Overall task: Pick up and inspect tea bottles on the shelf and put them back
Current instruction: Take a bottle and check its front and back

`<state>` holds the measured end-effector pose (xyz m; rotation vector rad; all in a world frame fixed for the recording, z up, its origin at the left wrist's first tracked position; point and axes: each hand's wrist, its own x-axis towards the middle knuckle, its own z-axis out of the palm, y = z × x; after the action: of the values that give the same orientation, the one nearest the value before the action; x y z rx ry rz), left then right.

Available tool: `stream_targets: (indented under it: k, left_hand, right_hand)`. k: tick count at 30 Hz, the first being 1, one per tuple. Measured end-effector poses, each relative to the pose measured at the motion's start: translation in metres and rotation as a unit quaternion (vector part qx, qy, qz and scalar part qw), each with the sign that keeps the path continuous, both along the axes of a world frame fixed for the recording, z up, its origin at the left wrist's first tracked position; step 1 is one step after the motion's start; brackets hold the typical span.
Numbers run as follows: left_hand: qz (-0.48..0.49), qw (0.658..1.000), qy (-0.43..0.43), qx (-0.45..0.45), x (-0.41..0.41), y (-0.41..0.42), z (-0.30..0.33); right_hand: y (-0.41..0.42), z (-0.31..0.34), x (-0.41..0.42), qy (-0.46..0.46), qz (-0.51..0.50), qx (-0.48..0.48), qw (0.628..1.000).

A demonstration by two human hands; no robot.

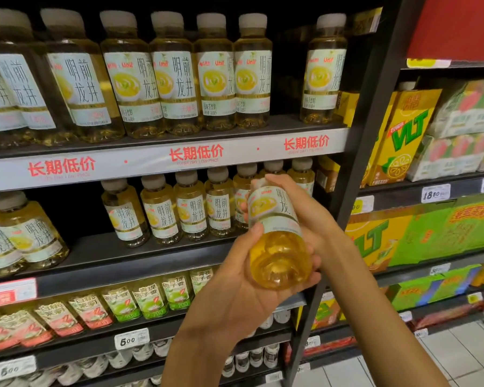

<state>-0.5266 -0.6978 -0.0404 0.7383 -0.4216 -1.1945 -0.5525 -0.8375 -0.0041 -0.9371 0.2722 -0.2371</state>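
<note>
Supermarket shelving (162, 160) fills your view, and you hold one tea bottle (277, 238) out in front of the second tier.

Your left hand (235, 286) cups the bottle's base from below, thumb pressed up along the label edge, while your right hand (299, 208) wraps round its upper body with the fingers (268, 178) curled over near the cap end; both grip it. You tilt it with the base toward you, probably so the label and bottom can be read. Its liquid is clear golden yellow, under a pale label with a yellow cup picture and dark characters. Matching bottles (190, 208) stand upright in a row just behind it, so its place is likely close by.
</note>
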Motion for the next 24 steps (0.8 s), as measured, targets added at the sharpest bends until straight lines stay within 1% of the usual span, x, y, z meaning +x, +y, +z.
stream_targets:
  k: [1,3,6,7,8,11,14,17,19,22,24]
  left_hand:
    - [-0.024,1.000,-0.006,-0.004,-0.001,0.000,0.001]
    - [-0.034,0.998,-0.052,0.003,0.001,-0.002,-0.004]
    - [0.003,0.997,-0.072,0.010,0.004,-0.004,-0.008]
    - [0.010,0.995,-0.097,0.010,0.003,-0.004,-0.005]
    - [0.019,0.993,-0.114,0.009,0.004,-0.005,-0.006]
    - [0.062,0.983,-0.169,0.044,0.006,-0.008,-0.008]
    - [0.080,0.961,-0.265,0.032,0.009,-0.008,-0.010]
    - [0.090,0.941,-0.327,0.002,0.014,-0.011,-0.009]
    - [0.103,0.921,-0.376,-0.014,0.017,-0.015,-0.011]
    - [0.154,0.884,-0.441,-0.009,0.020,-0.020,-0.014]
    - [0.198,0.860,-0.469,-0.014,0.023,-0.022,-0.015]
  right_hand:
    - [-0.001,0.003,-0.001,-0.009,-0.010,-0.025,1.000]
    - [-0.003,0.013,-0.003,-0.049,-0.031,-0.089,0.994]
    - [-0.006,0.021,-0.006,-0.106,-0.051,-0.169,0.979]
    - [-0.005,0.024,-0.008,-0.115,-0.055,-0.185,0.974]
    - [-0.004,0.024,-0.009,-0.115,-0.058,-0.201,0.971]
    - [0.000,0.024,-0.014,-0.070,-0.073,-0.246,0.964]
    - [0.001,0.023,-0.020,-0.087,-0.099,-0.297,0.946]
    - [0.002,0.024,-0.024,-0.145,-0.116,-0.302,0.935]
    - [0.002,0.024,-0.025,-0.177,-0.117,-0.310,0.927]
    - [0.001,0.025,-0.030,-0.223,-0.078,-0.354,0.905]
    - [0.001,0.027,-0.036,-0.254,-0.017,-0.393,0.884]
